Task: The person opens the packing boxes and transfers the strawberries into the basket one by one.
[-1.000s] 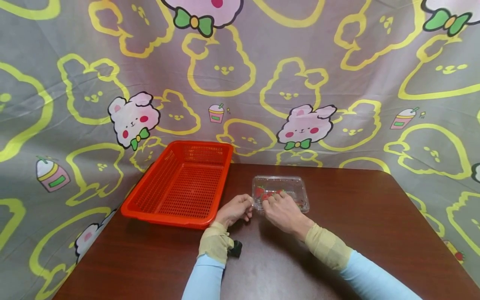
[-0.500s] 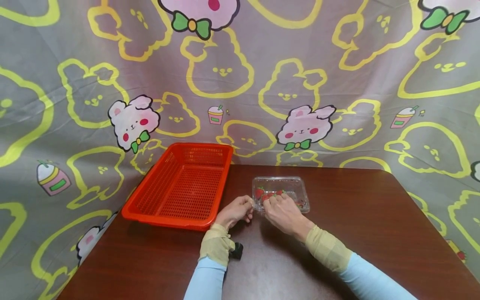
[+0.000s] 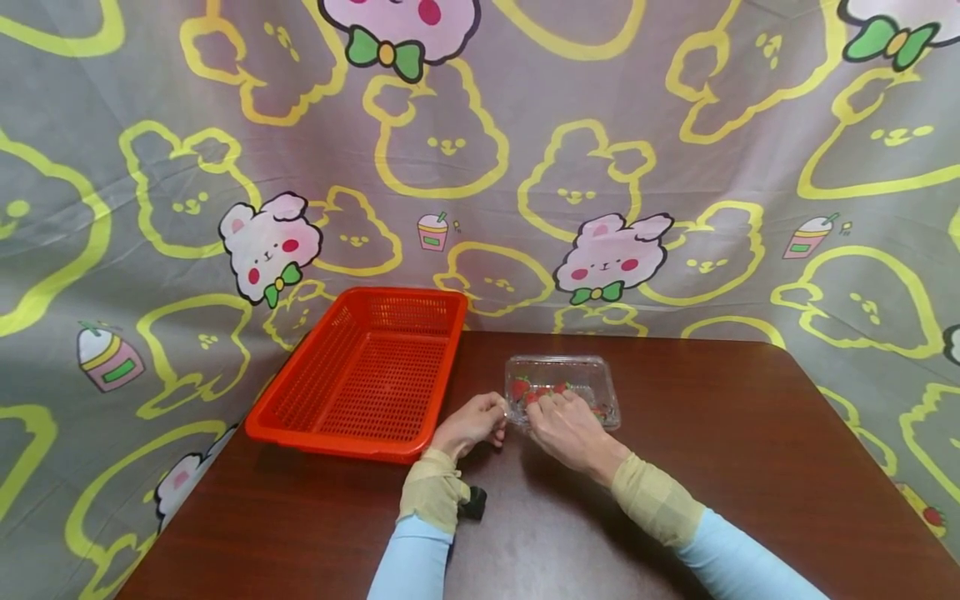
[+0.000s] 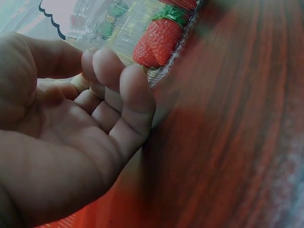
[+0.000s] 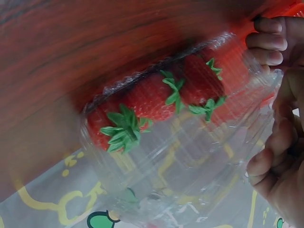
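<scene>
A clear plastic box [image 3: 595, 373] with a clear, wrinkled cling film [image 5: 190, 156] over it stands on the table. Several strawberries [image 5: 152, 97] with green leaves lie inside, along one long side. At the box's near left corner my left hand [image 3: 476, 421] pinches the edge of the film between thumb and fingertips, the other fingers curled. My right hand [image 3: 567, 425] is close beside it, fingers bent over the near side of the box and pinching the film. Its fingertips are partly hidden in the head view. Strawberries [image 4: 161, 40] also show beyond my left fingertips in the left wrist view.
A red-orange perforated plastic basket [image 3: 431, 400] stands left of the box, close to my left forearm. The brown wooden table [image 3: 720, 433] extends to the right and towards me. A patterned grey cloth [image 3: 480, 125] hangs behind the table.
The view shifts slightly. Both hands stay at the near left part of the box, with almost no visible movement.
</scene>
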Demonstrator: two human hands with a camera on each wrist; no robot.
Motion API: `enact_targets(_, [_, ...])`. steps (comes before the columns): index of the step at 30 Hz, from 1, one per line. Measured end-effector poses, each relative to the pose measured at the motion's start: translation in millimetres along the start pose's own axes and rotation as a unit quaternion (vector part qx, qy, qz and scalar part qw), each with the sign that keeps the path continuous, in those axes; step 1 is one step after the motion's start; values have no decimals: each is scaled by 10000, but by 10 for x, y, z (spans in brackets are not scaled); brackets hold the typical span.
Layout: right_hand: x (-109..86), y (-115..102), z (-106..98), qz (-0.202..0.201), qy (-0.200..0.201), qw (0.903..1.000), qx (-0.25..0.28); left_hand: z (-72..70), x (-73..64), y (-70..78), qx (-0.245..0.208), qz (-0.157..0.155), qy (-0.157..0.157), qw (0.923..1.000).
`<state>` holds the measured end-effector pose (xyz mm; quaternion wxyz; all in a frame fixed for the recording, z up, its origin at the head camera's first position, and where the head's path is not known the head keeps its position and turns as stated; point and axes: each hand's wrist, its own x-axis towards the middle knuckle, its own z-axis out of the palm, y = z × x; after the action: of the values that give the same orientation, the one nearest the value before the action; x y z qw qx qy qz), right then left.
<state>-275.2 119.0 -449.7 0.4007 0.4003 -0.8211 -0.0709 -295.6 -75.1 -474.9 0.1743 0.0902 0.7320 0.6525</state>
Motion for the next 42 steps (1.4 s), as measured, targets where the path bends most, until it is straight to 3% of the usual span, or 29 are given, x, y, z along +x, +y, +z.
enact_targets(9, [-7,15,15,-50,117,9995,301,-13,-4,-6,-46,-17,-4,10000])
enact_targets(17, [-54,54,37,-430,34,9987,265,-26,-8,7,-93,-71,10,9999])
enact_targets(27, [-29,90,-61,-537,-528,9971,64,-42,3,2,-232,-98,-83,9996])
enact_targets(32, [8,94,-52,-785,-665,9947,-73,-41,1,0,-218,-81,-113,9997])
enact_targets(37, [14,104,-22,-1079,-616,9922,-61,-46,12,-41,-198,-120,-143,9996])
enact_targets(42, [8,120,14,-1035,-409,9936,198,-56,8,-36,-240,-82,-142,9996])
